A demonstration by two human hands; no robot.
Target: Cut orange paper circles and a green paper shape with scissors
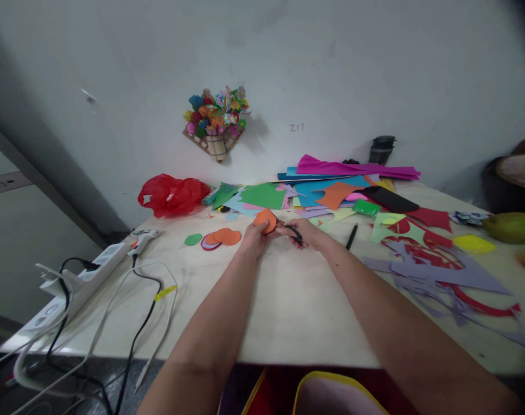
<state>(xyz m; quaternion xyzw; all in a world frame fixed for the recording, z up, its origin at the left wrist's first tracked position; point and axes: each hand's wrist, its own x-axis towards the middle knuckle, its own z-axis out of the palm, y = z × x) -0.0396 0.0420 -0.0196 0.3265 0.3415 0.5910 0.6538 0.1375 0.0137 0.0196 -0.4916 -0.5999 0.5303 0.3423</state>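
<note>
My left hand [254, 237] pinches a small orange paper piece [264, 219] above the white table [283, 305]. My right hand [306, 232] grips black-handled scissors [291, 231] whose blades meet the orange piece. Both hands are closed and close together at the table's middle. To their left lie cut paper circles: a green circle [193, 239] and orange circles [226, 236] stacked with a purple one.
Coloured paper sheets [327, 190] pile up at the back. Purple and red scraps [439, 271] cover the right side. A black pen [351, 237], red plastic bag [171, 195], power strip [93, 271] with cables, glue gun [142, 238], and a wall paper-flower decoration [215, 122] are around.
</note>
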